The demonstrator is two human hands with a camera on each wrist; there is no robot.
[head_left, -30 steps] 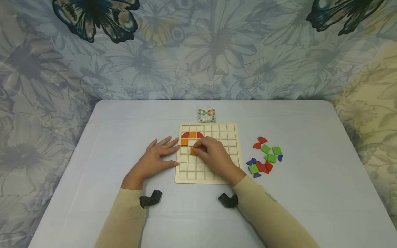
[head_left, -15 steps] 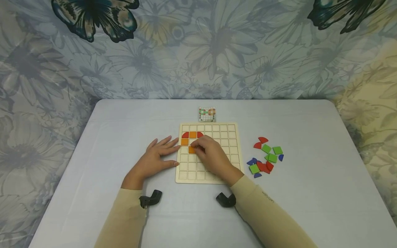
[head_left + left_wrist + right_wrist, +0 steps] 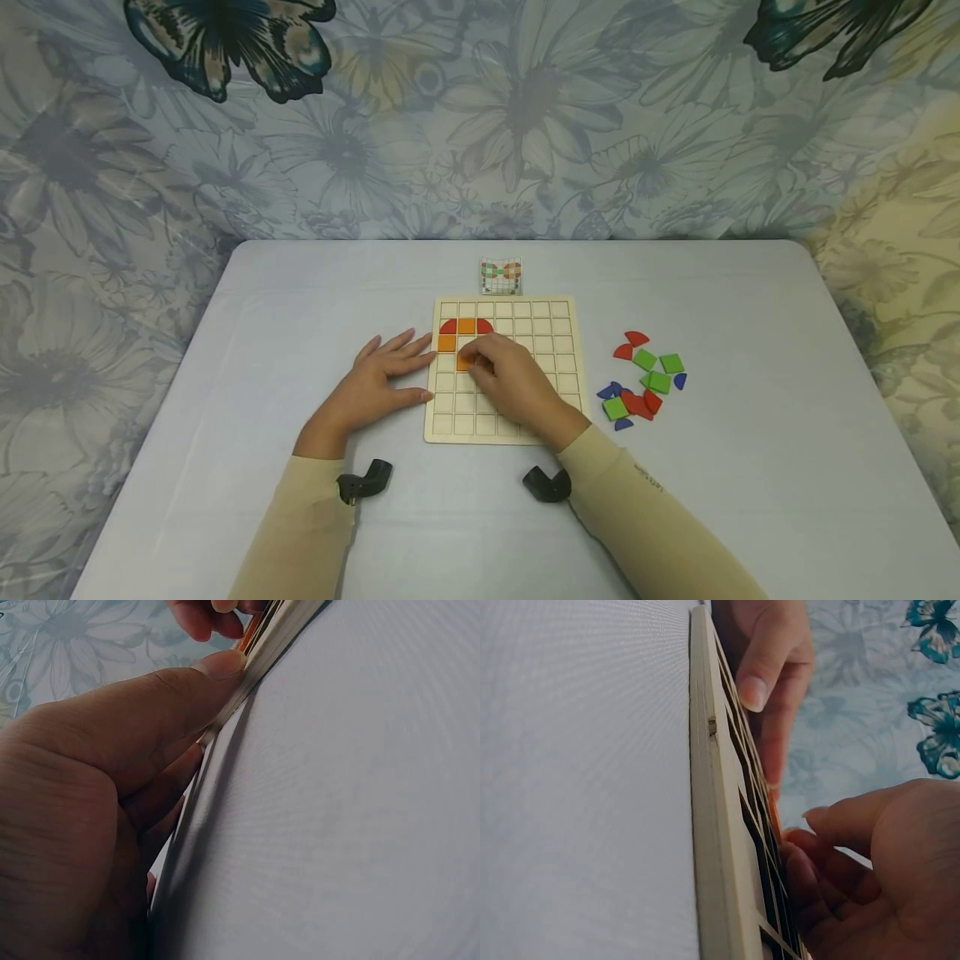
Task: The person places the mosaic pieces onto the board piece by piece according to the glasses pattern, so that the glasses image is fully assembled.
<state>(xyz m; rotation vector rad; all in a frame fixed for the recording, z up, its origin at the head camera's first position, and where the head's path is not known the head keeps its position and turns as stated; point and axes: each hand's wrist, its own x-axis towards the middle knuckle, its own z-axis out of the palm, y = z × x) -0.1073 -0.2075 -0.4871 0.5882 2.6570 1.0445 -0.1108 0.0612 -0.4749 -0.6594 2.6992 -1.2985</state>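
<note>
In the head view, a pale wooden grid board (image 3: 519,428) lies on the table. My left hand (image 3: 381,382) is spread beside its left edge, with the thumb (image 3: 222,666) and fingertips at the rim. My right hand (image 3: 519,379) reaches over the board, its curled thumb and index finger pinching an orange square tile (image 3: 462,363) at a cell in the second column. The fingers cover part of that tile. Above it are a red quarter-circle tile (image 3: 448,327), a flat orange tile (image 3: 467,326), another red quarter-circle (image 3: 484,326), and an orange tile (image 3: 447,343) at the left.
To the board's right lie loose pieces: green squares (image 3: 671,363), red quarter-circles (image 3: 637,338) and blue rounded pieces (image 3: 680,381). A small pattern card (image 3: 501,277) stands behind the board. A white cloth (image 3: 337,283) covers the table, with a flowered backdrop behind.
My right hand has moved slightly left and up with the orange tile, which has gone from slanting over the cells to sitting square in one. My left hand has stayed put.
</note>
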